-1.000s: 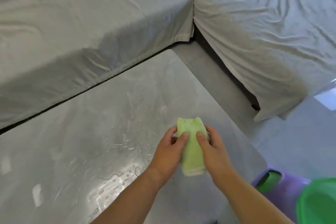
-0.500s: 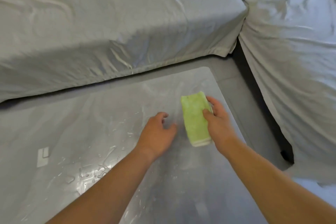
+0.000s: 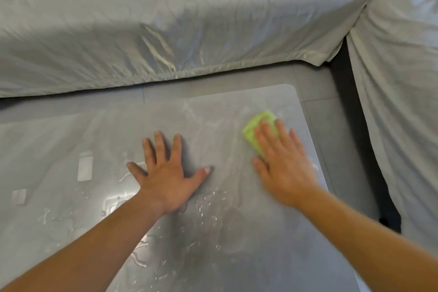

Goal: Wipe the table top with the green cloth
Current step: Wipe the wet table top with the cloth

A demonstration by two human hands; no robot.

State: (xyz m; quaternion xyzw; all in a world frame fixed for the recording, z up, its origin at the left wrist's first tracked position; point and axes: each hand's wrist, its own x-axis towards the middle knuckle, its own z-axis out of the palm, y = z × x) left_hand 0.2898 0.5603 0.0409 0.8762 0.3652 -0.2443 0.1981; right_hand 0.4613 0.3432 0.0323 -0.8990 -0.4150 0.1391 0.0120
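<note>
The grey table top (image 3: 225, 232) is wet, with streaks and water droplets across its middle. The folded green cloth (image 3: 254, 127) lies near the table's far right corner. My right hand (image 3: 282, 161) lies flat on the cloth with straight fingers, covering its near half. My left hand (image 3: 166, 173) rests flat on the bare table to the left of the cloth, fingers spread, holding nothing.
A sofa covered in a grey sheet (image 3: 166, 19) runs along the far side of the table, and a second covered section (image 3: 403, 102) stands at the right. A narrow strip of grey floor (image 3: 327, 125) separates the table from both.
My left hand let go of the cloth and spread flat on the table. My right hand flattened onto the cloth and pushed it toward the far right corner. The view tilted up.
</note>
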